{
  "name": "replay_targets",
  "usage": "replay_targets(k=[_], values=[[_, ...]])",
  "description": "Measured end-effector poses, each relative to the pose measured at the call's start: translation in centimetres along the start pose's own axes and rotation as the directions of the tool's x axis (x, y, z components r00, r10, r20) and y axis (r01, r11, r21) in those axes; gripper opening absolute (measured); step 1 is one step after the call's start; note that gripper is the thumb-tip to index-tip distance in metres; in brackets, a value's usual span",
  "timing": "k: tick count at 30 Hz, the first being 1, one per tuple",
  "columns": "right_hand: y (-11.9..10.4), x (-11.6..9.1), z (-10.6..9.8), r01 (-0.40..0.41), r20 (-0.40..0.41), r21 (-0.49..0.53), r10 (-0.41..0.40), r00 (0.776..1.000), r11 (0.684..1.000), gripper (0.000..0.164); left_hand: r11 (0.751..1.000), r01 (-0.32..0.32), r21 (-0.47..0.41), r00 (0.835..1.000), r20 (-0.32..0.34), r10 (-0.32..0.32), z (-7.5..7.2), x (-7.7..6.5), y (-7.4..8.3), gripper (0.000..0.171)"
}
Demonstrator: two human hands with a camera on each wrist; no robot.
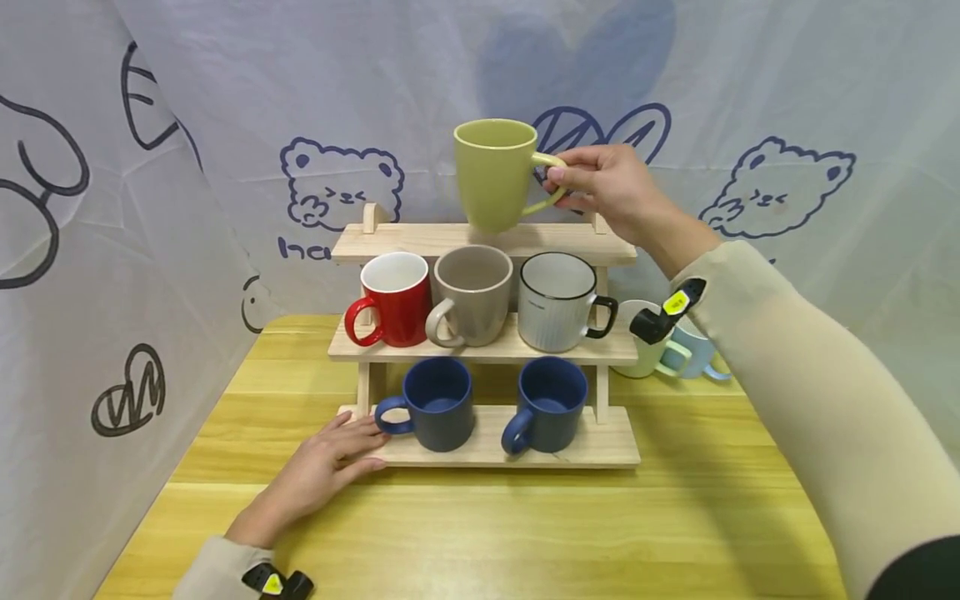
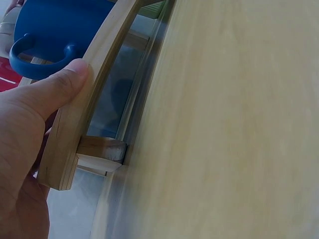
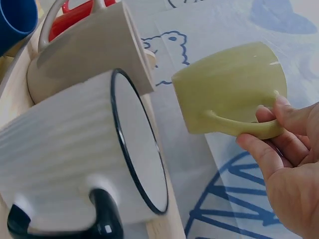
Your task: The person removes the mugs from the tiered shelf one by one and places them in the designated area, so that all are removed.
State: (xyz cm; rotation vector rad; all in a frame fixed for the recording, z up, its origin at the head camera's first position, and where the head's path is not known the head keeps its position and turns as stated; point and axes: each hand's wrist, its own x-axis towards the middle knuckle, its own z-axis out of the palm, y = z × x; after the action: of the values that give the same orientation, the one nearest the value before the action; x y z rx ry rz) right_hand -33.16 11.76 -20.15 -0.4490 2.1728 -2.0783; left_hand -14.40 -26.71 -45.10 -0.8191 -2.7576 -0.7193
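In the head view, my right hand (image 1: 603, 187) pinches the handle of a yellow-green mug (image 1: 491, 179), upright above the top tier of a wooden three-tier stand (image 1: 412, 242). The right wrist view shows thumb and fingers on that handle. My left hand (image 1: 322, 467) rests at the left end of the bottom tier, fingers extended over the board and thumb along its front edge. Close to its fingertips is a dark blue mug (image 1: 438, 408); another blue mug (image 1: 551, 408) stands to the right. The middle tier holds a red mug (image 1: 397, 304), a grey-beige mug (image 1: 480, 296) and a white black-rimmed mug (image 1: 555, 304).
On the table (image 1: 480, 533), behind the stand's right side, are a pale green mug (image 1: 637, 358) and a light blue mug (image 1: 697, 346), partly hidden by the right wrist camera and sleeve. A white curtain (image 1: 225, 83) with bear drawings hangs behind.
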Motion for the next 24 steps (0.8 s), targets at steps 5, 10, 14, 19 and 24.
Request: replay_targets(k=[5,10,14,19,24], values=[[-0.4,-0.9,-1.8,0.006,-0.016,0.019,-0.006,1.0,1.0,0.032,1.0,-0.002,0.006,1.0,-0.002,0.002,0.0,0.0,0.0,0.038],[-0.5,-1.9,-3.6,0.019,-0.033,0.028,-0.018,0.999,0.999,0.031,1.0,-0.009,0.006,1.0,-0.008,0.009,0.1,0.0,0.0,0.038],[-0.4,-2.6,-4.9,0.025,-0.051,0.042,-0.023,0.998,0.999,0.026,1.0,-0.01,0.002,1.0,-0.012,0.01,0.2,0.0,0.0,0.037],[-0.3,-3.3,-6.4,0.015,-0.101,0.051,-0.009,0.995,0.999,0.029,1.0,-0.001,-0.009,1.0,-0.002,0.001,0.1,0.0,0.0,0.036],[-0.2,-4.1,-7.9,0.016,-0.13,0.054,-0.009,0.992,0.998,0.029,1.0,0.011,-0.015,1.0,0.004,-0.011,0.0,0.0,0.1,0.037]])
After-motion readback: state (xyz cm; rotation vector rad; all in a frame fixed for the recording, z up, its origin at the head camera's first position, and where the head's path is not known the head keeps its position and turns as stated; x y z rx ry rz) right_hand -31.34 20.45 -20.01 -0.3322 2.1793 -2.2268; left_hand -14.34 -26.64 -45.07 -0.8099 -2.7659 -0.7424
